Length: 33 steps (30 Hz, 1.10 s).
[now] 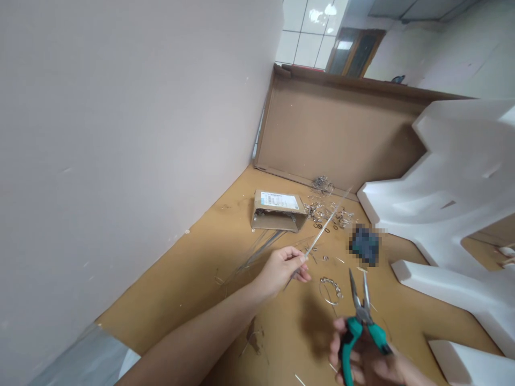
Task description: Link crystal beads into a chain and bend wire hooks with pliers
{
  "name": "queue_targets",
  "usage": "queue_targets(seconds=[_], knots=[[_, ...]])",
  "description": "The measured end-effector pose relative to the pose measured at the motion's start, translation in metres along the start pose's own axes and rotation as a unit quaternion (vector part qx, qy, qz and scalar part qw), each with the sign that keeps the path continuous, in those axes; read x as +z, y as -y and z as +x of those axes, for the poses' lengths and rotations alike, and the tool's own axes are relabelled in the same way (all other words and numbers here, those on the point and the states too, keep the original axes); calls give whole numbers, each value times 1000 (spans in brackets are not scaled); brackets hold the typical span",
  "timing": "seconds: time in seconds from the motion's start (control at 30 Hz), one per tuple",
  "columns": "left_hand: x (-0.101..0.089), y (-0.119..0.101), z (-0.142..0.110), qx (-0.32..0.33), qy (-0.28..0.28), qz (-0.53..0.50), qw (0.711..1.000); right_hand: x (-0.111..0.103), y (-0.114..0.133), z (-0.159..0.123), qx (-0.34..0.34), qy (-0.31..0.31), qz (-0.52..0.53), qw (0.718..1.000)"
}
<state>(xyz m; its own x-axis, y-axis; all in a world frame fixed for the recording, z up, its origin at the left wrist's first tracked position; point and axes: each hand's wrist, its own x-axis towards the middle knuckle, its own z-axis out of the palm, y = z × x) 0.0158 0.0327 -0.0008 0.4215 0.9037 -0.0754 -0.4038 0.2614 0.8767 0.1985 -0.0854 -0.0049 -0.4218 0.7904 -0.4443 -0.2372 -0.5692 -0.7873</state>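
Small cardboard box (pixel 278 201) on bench (pixel 193 268), open side showing bits of metal inside. Left hand (pixel 286 266): fingers closed, pinching a thin wire (pixel 322 229). Right hand (pixel 362 351): fingers wrapped around green-handled pliers (pixel 363 316), jaws spread, near a wire ring (pixel 330 291).

- I saw teal-green and black handles on the pliers (pixel 363 316).
- My view showed a yellowish-brown table (pixel 181 279).
- The small box (pixel 277 220) was brown, its label (pixel 279 200) white and blue.
- Dark lines gridded the white tiles (pixel 292 45).
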Motion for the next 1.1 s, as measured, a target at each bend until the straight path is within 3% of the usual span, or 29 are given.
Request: queue_targets(seconds=[0.1, 0.2, 0.47, 0.63, 0.77, 1.1], knots=[[4, 0, -6, 2, 41, 6, 999, -15, 9, 5, 23, -71, 16, 997], [8, 4, -10, -5, 76, 6, 997, -17, 11, 7, 32, -87, -50, 994], [13, 10, -14, -43, 101, 28, 994, 10, 28, -8, -40, -131, -233, 963], [16, 11, -18, -73, 124, 31, 989, 17, 44, -10, -29, -105, -309, 945], [19, 11, -20, -88, 131, 32, 987, 19, 47, -8, -26, -73, -282, 956], [23, 9, -23, -117, 141, 48, 982, 21, 48, -5, -27, -62, -273, 960]])
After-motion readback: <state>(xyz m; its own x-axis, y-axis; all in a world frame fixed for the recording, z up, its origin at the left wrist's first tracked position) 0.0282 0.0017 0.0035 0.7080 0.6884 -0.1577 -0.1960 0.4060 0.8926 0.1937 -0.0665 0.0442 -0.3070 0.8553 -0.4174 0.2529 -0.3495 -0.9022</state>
